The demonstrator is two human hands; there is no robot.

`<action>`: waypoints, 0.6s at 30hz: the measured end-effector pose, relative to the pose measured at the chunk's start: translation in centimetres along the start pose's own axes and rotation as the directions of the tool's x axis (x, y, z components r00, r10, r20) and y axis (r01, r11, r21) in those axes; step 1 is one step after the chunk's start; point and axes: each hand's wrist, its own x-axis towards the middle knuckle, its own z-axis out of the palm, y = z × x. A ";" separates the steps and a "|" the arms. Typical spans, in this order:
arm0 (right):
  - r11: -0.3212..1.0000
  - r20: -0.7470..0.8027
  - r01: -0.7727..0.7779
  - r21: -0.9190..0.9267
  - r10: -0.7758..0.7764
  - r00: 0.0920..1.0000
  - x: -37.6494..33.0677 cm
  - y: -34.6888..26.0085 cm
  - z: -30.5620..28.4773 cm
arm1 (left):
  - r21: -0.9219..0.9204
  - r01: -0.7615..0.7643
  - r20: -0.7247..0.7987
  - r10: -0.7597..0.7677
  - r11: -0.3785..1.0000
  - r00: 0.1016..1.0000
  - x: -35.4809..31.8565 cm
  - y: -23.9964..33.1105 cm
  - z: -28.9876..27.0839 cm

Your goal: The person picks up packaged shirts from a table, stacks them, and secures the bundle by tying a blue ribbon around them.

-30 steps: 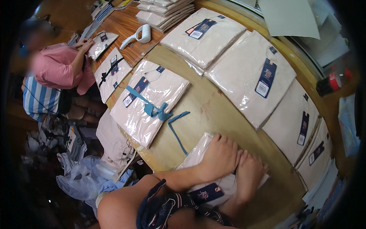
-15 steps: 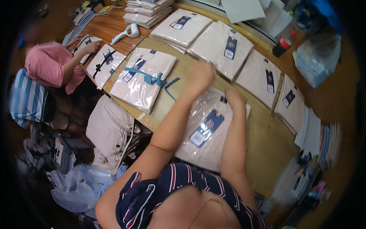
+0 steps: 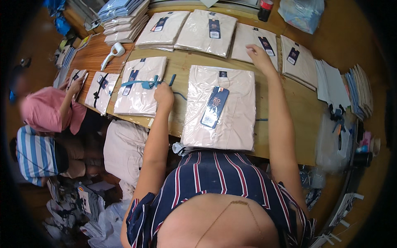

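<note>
A folded pale shirt in clear plastic lies squarely before me, a navy hang tag on its front. A teal ribbon strip shows at its right side and another bit at its left; the part between is hidden. Left of it lies another bagged shirt with a teal ribbon knotted across it. My left hand is closed at that shirt's right edge, pinching the ribbon by the knot. Raised over a bagged shirt at the back right, my right hand has bent fingers apart, holding nothing.
More bagged shirts line the table's far side. A white handheld tool and a shirt stack stand back left. At left, a person in pink handles another bagged shirt. A dark bottle is at the back.
Both hands have left the middle shirt's top edge. The left hand went left to the knotted ribbon; the right rose toward the back right. The middle shirt now lies straighter, and the view has turned.
</note>
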 end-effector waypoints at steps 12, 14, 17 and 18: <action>0.934 -0.122 0.137 -0.330 -0.186 0.975 -22.4 4.4 1.1 | -0.887 0.056 -0.150 0.400 -0.459 0.904 -5.0 -1.1 -10.3; 0.959 -0.185 -0.261 0.113 0.278 0.943 -22.0 6.2 1.3 | -0.853 -0.009 -0.285 0.451 -0.521 0.846 -4.7 -0.9 -11.8; 0.880 -0.162 -0.336 0.336 0.405 0.900 -20.1 6.6 0.8 | -0.895 -0.129 -0.314 0.400 -0.426 0.861 -4.3 1.9 -15.3; 0.873 -0.132 -0.350 0.340 0.413 0.901 -19.4 6.4 1.2 | -0.930 -0.180 -0.316 0.442 -0.321 0.840 -3.8 3.3 -15.6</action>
